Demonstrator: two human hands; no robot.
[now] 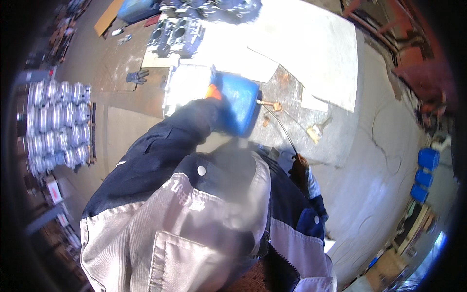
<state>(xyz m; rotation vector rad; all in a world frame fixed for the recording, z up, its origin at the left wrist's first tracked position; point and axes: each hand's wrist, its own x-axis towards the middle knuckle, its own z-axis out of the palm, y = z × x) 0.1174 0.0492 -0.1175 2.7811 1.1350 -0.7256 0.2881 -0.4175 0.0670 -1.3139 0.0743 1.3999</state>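
The person looks straight down over their own grey and navy jacket, so much of the view is chest and sleeves. The left arm reaches forward and the left hand, in an orange-tipped glove, meets the near side of a blue plastic canister. The canister is tipped, apparently so that its brass spout points away to the right. Whether the fingers are clamped on it or only pressed against it I cannot tell, since the sleeve covers them. The right hand, in a dark glove, is closed round the lower end of a thin dark rod or hose that runs up toward the spout, which looks like a way of steering it. The hands are well apart. Beyond the canister lies a pale metal casing on the concrete floor, with sheets of cardboard spread under the work, probably to catch spills. Rows of shiny metal parts are stacked at the left
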